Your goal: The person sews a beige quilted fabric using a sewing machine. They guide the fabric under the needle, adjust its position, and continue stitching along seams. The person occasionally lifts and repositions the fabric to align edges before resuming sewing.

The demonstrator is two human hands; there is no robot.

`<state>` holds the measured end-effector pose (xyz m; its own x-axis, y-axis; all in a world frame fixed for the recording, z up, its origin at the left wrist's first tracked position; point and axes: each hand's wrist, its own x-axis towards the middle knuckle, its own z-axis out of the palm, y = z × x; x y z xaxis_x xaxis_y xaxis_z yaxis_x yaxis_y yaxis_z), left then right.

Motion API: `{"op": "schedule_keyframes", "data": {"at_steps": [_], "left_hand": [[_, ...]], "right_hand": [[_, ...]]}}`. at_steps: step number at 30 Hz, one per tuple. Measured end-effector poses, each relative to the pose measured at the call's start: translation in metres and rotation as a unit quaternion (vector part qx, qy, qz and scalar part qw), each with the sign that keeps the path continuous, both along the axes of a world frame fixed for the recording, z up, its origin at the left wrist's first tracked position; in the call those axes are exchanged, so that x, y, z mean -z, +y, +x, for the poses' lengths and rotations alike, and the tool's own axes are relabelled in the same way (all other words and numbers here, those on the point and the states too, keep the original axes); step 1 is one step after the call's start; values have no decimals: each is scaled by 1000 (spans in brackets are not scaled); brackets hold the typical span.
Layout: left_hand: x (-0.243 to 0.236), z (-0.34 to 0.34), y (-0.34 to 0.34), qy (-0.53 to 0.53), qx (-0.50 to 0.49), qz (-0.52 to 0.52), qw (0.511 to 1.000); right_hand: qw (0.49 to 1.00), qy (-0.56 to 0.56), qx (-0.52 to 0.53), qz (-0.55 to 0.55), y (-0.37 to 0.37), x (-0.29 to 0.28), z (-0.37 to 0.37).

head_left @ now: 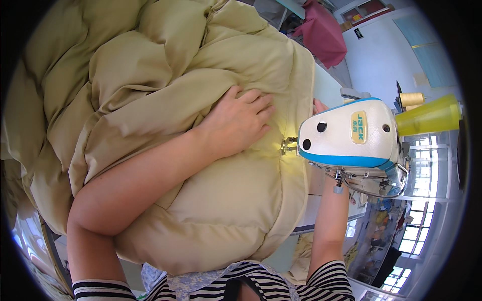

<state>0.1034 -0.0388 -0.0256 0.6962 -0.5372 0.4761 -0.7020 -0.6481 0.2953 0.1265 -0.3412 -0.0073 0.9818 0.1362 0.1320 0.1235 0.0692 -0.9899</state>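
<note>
Nearest me, at the lower edge: striped shirt [329,281], and over it a pale blue patterned apron [183,283]. Just beyond, the quilt [226,200], tan and puffy, bunched high on the left, its flatter hemmed edge running under the needle area of the sewing machine [346,128]. I have the left hand [238,120] palm down on it, left of the presser foot [289,145], fingers loosely bent, a little apart, pinching nothing I can see. The right forearm passes behind the machine head; of the right hand [319,106] I get only fingertips by the quilt's edge, so I can't tell whether they grip. A yellow light falls at the foot. Machine: white, blue trim. Farther right, a yellow cup [432,116] and thread [412,98]. Farther off, red cloth [324,37] and windows [417,233].
</note>
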Motion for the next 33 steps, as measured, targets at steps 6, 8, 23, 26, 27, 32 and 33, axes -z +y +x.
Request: {"op": "schedule_keyframes", "data": {"at_steps": [6,8,23,26,27,32,33], "left_hand": [[2,1,-1,1,-4,-3,1000],[4,1,-1,-12,-10,-4,1000],[12,4,0,-24,11,-33,999],[3,3,9,-64,12,-62,996],[-5,-3,15,-53,10,-48,997],[-50,-82,98,-60,-163,50,984],[-55,-107,119,-45,-213,68,974]], "right_hand": [[879,-231,-22,-417,23,-15,7],[929,-177,6,-324,29,-17,3],[911,60,-53,405,-16,41,9],[939,47,-76,332,-25,47,-16],[961,41,-21,273,-25,46,-34],[967,246,7,72,4,3,-171],[937,344,-3,65,16,-5,-200]]}}
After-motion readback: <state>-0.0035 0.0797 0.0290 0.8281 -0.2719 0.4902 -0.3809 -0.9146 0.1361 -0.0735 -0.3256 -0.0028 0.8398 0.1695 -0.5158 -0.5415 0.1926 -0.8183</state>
